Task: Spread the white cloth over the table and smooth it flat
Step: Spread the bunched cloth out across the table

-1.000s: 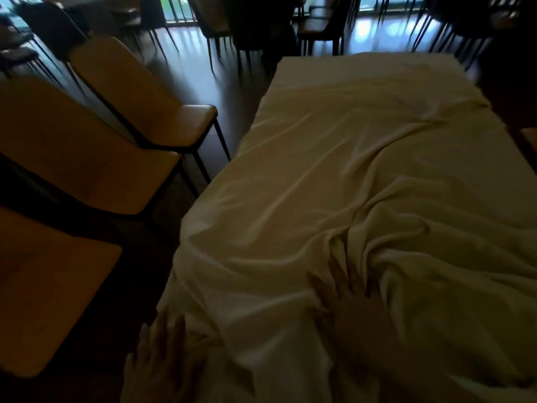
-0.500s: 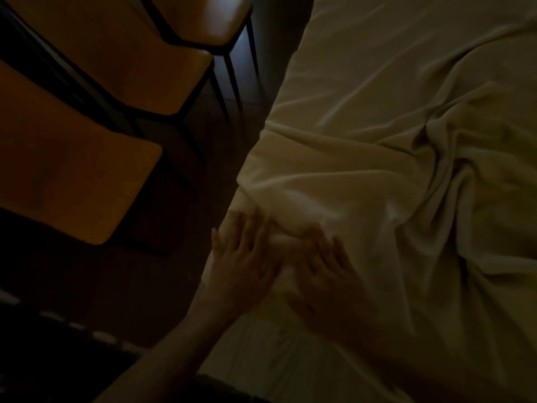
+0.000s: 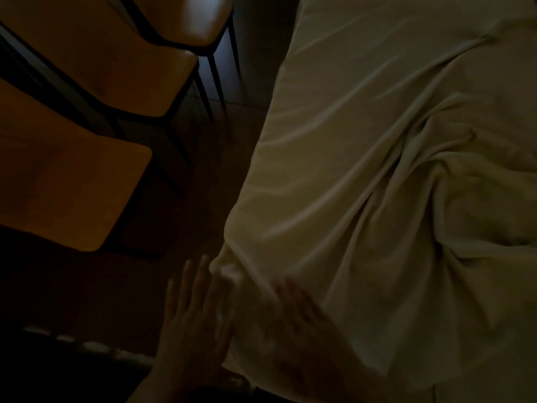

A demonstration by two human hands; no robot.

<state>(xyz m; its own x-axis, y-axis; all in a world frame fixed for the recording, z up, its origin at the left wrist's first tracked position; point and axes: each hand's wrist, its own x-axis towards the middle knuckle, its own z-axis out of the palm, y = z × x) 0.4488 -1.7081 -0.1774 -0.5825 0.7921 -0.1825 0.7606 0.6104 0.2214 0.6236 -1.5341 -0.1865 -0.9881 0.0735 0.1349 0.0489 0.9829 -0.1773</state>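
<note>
The white cloth (image 3: 363,158) covers the table and fills the right of the dim view. Long diagonal folds run across it, with a deep bunched crease at the right. My left hand (image 3: 194,321) lies flat with fingers spread against the cloth's near left corner, at the table's edge. My right hand (image 3: 299,318) rests palm down on the cloth just to the right of it, fingers extended; it is blurred and dark. Neither hand grips the fabric. The table itself is hidden under the cloth.
Three orange-seated chairs with dark metal legs stand close to the table's left side: the nearest (image 3: 72,187), a middle one (image 3: 139,74), and a far one (image 3: 203,18). Dark floor (image 3: 203,199) lies between them and the table.
The head has tilted down from the whole table to its near left corner. Both hands moved onto that corner, and the left hand has since slid to the cloth's outer edge.
</note>
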